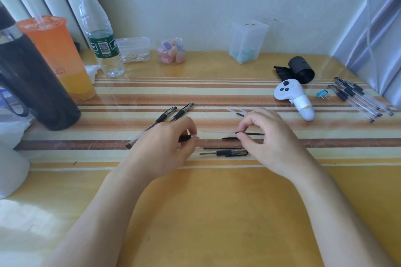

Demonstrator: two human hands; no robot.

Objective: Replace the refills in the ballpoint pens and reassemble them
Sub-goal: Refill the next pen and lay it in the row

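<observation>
Right hand (pixel 267 136) pinches refill (pixel 249 133) mid-desk | left hand (pixel 171 143) grips black pen piece (pixel 184 138) | refill likely light, thin, bendy: you should pinch near its middle, gently.

Both forearms reaching forward from the lower corners, bare, converging over the counter (pixel 217 212). Left hand (pixel 165 147) knuckles up, fingers (pixel 191 134) curled and pinched round a small dark piece. Right hand (pixel 269 138) likewise palm down — thumb and forefinger nipping a thin rod, remaining fingers arched above.
</observation>
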